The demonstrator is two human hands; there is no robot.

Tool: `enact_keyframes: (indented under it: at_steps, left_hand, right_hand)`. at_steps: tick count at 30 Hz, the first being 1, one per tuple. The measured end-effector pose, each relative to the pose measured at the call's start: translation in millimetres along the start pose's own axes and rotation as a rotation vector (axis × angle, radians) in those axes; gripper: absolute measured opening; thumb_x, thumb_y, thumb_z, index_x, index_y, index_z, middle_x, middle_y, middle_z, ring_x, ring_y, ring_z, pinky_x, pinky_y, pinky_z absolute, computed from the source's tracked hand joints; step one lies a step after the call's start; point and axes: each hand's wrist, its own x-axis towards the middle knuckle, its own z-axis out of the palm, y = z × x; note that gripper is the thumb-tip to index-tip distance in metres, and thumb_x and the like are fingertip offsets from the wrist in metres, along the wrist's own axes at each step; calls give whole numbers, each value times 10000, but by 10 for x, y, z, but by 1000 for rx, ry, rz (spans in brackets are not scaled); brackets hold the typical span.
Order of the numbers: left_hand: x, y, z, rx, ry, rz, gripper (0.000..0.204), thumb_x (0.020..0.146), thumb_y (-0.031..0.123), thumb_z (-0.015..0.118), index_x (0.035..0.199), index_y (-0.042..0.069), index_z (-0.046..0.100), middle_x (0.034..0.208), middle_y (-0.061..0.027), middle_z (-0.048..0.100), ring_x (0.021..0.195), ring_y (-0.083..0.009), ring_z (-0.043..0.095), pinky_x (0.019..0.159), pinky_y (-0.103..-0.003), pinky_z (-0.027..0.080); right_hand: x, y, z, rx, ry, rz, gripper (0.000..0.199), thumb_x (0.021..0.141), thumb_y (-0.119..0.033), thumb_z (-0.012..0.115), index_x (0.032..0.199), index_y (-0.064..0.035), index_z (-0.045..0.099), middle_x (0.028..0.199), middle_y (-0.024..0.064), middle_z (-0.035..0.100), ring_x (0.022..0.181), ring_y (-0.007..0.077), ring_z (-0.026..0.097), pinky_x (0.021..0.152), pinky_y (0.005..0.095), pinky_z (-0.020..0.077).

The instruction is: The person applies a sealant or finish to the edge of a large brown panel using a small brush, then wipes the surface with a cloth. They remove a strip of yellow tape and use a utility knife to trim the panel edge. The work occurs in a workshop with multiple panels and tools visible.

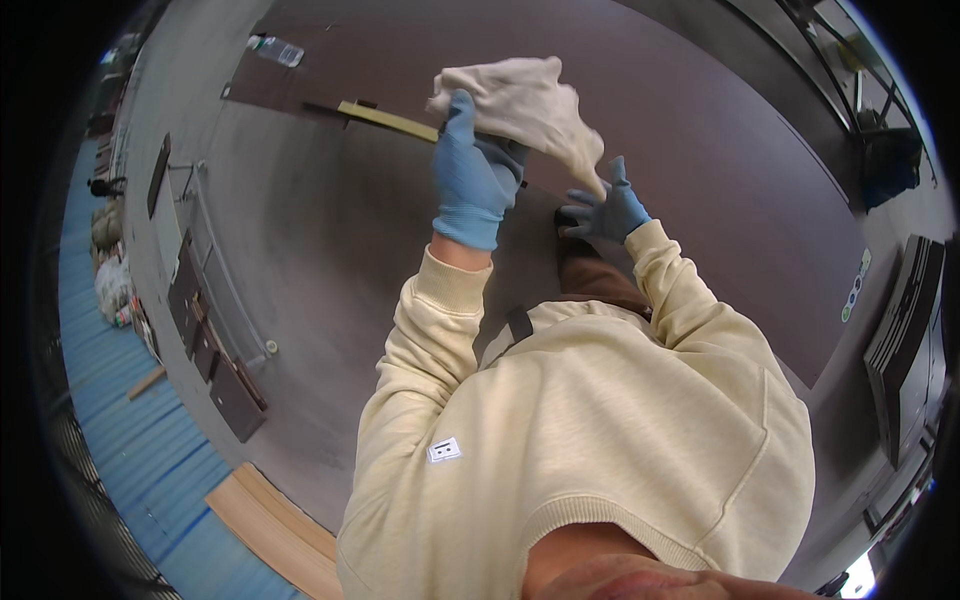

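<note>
Both my hands wear blue gloves. My left hand (472, 172) is raised in front of me and grips a crumpled off-white cloth (525, 100) at its lower edge. My right hand (606, 210) pinches the cloth's hanging right corner, lower and to the right. Behind the cloth lies a large dark brown board (700, 130) on the grey floor. A thin yellow strip (385, 120), like a ruler, lies on the board's left edge, partly hidden by my left hand. My cream sweatshirt fills the lower middle of the view.
Several dark panels (215, 350) lean along a rail at the left. A light wooden plank (280, 530) lies at the lower left beside a blue floor strip. A plastic bottle (275, 50) lies at the top left. Dark stacked sheets (900, 330) stand at the right.
</note>
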Motion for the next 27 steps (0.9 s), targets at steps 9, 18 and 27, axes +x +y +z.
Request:
enact_keyframes:
  at_steps: [9, 18, 27]
  left_hand:
    - [2106, 82, -944, -8, 133, 15, 519, 1037, 374, 635, 1467, 133, 471, 1471, -103, 538, 1313, -290, 568, 1061, -483, 532]
    - [3157, -334, -3261, 180, 705, -209, 501, 1025, 362, 620, 1466, 175, 476, 1433, -71, 569, 1265, -306, 584, 1005, -525, 532]
    - [3459, 515, -3057, 220, 512, -256, 441, 1031, 328, 649, 1419, 174, 508, 1395, -63, 588, 1243, -279, 596, 1017, -547, 538]
  right_hand:
    - [1493, -1345, 65, 122, 145, -497, 503, 1014, -148, 616, 1477, -39, 452, 1274, 185, 710, 1139, 267, 714, 975, 385, 581]
    - [2530, -520, 274, -1394, 1046, -253, 575, 877, -287, 753, 1378, -57, 590, 1244, 156, 716, 1104, 284, 713, 949, 405, 566]
    - [3426, -460, 603, -2126, 1064, -473, 492, 737, -253, 790, 1215, -162, 711, 1469, 175, 568, 1436, 393, 445, 1150, 522, 384]
